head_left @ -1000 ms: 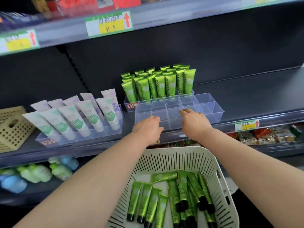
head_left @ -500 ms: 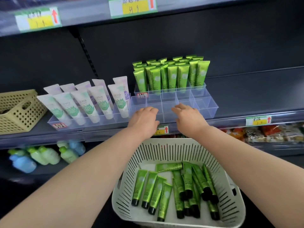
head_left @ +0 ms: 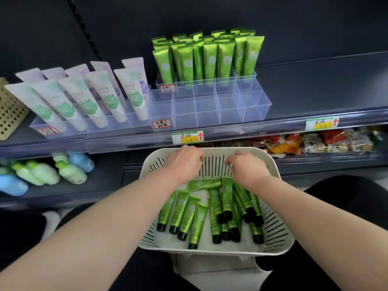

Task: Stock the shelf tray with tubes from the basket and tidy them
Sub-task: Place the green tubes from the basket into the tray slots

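Note:
A clear divided tray (head_left: pixel 210 108) sits on the dark shelf, its front two rows of compartments holding nothing. Several green tubes (head_left: pixel 210 57) stand upright in its back rows. Below the shelf edge, a white slotted basket (head_left: pixel 277 234) holds several loose green tubes (head_left: pixel 189 215) with black caps, lying flat. My left hand (head_left: pixel 184 162) hovers over the basket's far-left part, fingers loosely curled, holding nothing. My right hand (head_left: pixel 245 166) hangs over the far-right part, just above the tubes, fingers loosely curled and holding nothing.
White and purple tubes (head_left: pixel 84 97) lean in a clear tray to the left. A tan perforated basket (head_left: pixel 10 114) stands at the far left. Green and blue bottles (head_left: pixel 42 173) lie on the lower shelf. Snack packets (head_left: pixel 315 141) fill the lower right shelf.
Both hands have drawn back from the clear tray's front edge and dropped down over the basket. The view has tilted downward.

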`<state>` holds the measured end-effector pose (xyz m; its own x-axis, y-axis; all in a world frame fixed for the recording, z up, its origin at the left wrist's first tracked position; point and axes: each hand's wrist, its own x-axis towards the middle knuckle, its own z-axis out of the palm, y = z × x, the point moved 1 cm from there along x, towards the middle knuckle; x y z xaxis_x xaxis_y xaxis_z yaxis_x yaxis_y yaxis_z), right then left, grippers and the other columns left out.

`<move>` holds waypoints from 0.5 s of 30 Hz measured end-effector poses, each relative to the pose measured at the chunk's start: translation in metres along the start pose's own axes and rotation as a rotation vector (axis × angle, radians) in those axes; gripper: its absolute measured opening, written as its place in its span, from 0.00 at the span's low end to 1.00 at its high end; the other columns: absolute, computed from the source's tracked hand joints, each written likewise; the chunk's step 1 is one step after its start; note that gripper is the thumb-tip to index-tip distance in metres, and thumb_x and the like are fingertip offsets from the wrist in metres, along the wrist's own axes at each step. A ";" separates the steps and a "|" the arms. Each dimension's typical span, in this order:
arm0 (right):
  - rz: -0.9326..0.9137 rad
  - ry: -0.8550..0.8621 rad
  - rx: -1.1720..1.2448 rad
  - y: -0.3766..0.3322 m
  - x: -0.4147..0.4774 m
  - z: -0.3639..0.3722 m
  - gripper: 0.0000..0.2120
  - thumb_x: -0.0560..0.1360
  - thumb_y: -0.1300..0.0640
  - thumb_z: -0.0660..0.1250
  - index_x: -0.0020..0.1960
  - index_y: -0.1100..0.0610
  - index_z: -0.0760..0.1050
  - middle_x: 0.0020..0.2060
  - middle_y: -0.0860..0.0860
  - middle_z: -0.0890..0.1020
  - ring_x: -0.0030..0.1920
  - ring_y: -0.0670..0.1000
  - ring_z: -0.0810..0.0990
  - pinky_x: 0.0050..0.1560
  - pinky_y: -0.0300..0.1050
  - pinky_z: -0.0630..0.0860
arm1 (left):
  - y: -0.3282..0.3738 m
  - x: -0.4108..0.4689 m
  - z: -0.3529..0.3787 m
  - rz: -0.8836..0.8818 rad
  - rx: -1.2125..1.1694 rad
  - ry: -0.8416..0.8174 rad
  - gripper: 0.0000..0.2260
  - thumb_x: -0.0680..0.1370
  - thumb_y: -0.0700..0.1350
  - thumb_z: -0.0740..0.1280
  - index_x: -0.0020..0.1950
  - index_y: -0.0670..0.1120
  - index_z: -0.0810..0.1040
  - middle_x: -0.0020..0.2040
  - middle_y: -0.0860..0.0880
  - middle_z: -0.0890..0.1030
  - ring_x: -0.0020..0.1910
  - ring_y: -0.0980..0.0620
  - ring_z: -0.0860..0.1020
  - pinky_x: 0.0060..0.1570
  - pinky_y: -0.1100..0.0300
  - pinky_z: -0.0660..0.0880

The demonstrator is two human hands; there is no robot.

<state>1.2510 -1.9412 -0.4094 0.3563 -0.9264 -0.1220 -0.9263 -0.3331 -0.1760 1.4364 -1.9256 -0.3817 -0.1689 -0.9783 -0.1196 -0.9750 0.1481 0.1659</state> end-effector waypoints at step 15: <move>0.367 -0.390 0.112 -0.005 0.011 0.109 0.23 0.78 0.50 0.63 0.67 0.58 0.59 0.53 0.56 0.77 0.53 0.56 0.78 0.48 0.50 0.75 | -0.045 -0.005 0.107 -0.174 -0.218 -0.368 0.11 0.80 0.43 0.63 0.60 0.48 0.79 0.61 0.48 0.79 0.58 0.49 0.76 0.59 0.55 0.73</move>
<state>1.2730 -1.9309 -0.5164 0.0503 -0.8371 -0.5448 -0.9873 0.0406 -0.1535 1.4654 -1.9122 -0.4928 -0.0843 -0.8635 -0.4972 -0.9467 -0.0863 0.3102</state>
